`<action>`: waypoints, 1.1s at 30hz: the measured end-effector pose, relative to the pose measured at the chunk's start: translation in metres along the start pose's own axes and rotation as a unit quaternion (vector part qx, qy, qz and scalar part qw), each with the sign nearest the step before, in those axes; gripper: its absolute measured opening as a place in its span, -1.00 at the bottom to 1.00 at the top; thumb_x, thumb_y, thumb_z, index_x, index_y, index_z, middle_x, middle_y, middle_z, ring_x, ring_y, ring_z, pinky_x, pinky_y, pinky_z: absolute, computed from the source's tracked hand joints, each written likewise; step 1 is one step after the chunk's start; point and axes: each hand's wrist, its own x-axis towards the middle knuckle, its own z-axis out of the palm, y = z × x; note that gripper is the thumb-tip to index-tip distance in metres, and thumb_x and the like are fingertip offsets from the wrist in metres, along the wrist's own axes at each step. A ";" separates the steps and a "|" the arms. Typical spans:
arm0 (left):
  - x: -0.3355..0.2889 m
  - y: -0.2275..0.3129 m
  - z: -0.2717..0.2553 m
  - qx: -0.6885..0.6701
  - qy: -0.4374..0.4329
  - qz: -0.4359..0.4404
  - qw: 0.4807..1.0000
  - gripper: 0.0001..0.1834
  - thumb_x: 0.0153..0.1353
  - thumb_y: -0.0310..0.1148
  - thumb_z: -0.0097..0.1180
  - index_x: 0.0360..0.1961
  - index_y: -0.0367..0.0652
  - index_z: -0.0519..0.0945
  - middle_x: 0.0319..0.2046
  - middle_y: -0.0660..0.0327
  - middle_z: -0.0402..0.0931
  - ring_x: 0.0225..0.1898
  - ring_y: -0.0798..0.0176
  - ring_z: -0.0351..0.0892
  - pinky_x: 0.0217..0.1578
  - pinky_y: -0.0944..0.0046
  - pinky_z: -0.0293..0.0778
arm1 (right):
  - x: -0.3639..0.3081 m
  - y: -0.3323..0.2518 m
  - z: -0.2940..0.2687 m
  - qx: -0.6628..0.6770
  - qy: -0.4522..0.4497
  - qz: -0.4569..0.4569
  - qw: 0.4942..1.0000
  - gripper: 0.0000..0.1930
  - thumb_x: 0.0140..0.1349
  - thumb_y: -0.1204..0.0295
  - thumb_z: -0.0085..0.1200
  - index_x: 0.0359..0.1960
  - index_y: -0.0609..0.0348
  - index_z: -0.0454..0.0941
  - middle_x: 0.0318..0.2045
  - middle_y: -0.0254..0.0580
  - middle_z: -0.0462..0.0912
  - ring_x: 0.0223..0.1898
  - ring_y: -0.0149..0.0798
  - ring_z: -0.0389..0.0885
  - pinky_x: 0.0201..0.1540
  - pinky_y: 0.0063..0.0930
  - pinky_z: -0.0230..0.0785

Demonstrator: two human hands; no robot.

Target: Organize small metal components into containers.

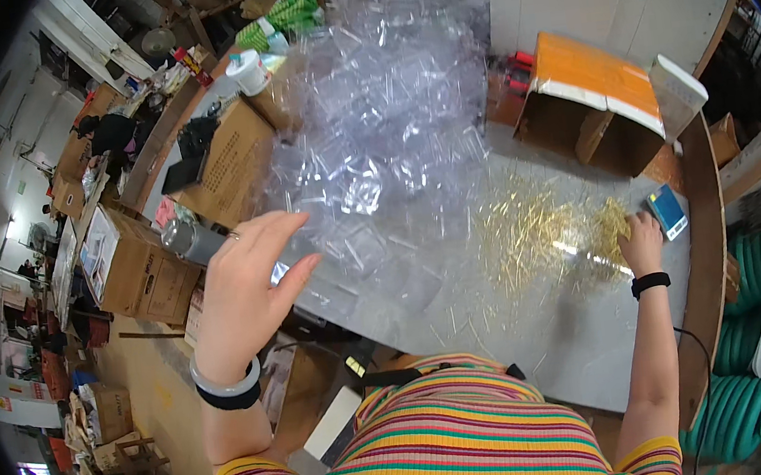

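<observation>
The left hand [252, 276], fingers wide apart, hangs left of centre, while the right hand [643, 245], its grip unclear, touches thin, gold-coloured sticks [539, 227] right of centre.

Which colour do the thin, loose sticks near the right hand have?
The thin, loose sticks are shiny gold, seen best in the head view.

One left hand [257, 268], one right hand [643, 240], one grey bangle [226, 387] and two black wristbands [650, 284] are showing — one orange-topped carton [589, 73], one blue packet [667, 210] and one white tub [246, 73] are appearing too. Clear plastic pieces [378, 134] and golden slivers [525, 232] are lying too thickly for counting.
</observation>
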 end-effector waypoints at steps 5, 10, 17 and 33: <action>-0.069 -0.039 0.067 -0.030 -0.190 -0.105 0.976 -0.55 0.13 -0.28 0.27 0.01 -0.30 0.56 -0.06 -0.09 0.58 -0.04 -0.16 0.55 -0.02 0.03 0.47 | -0.058 -0.090 -0.029 0.404 -0.275 -0.053 0.871 -0.61 0.06 0.49 0.26 -0.03 0.20 0.56 -0.08 -0.02 0.59 -0.13 -0.08 0.63 -0.08 -0.26 0.50; -0.138 -0.062 0.158 -0.114 -0.351 -0.127 0.921 -0.54 0.17 -0.26 0.24 0.05 -0.28 0.54 -0.05 -0.10 0.56 0.02 -0.16 0.52 0.05 0.02 0.46 | -0.139 -0.126 -0.027 0.439 -0.445 -0.083 0.776 -0.67 0.10 0.45 0.25 -0.07 0.16 0.59 -0.13 0.01 0.57 -0.15 -0.07 0.63 -0.08 -0.26 0.50; -0.150 -0.051 0.208 -0.189 -0.385 -0.108 0.897 -0.55 0.20 -0.25 0.22 0.06 -0.27 0.54 -0.01 -0.09 0.55 0.03 -0.17 0.52 0.05 0.04 0.45 | -0.168 -0.097 -0.016 0.372 -0.249 -0.103 0.888 -0.73 0.14 0.44 0.20 -0.09 0.13 0.61 -0.21 -0.04 0.62 -0.12 0.02 0.60 -0.08 -0.21 0.49; -0.010 0.060 0.197 -0.297 -0.410 0.099 0.857 -0.74 0.28 -0.32 0.12 -0.07 -0.18 0.65 -0.17 0.00 0.64 -0.13 -0.08 0.60 -0.07 0.07 0.50 | -0.058 -0.002 -0.015 0.524 -0.176 0.275 0.786 -0.73 0.23 0.26 0.23 -0.18 0.20 0.67 -0.47 -0.34 0.63 -0.44 -0.53 0.52 -0.41 -0.58 0.35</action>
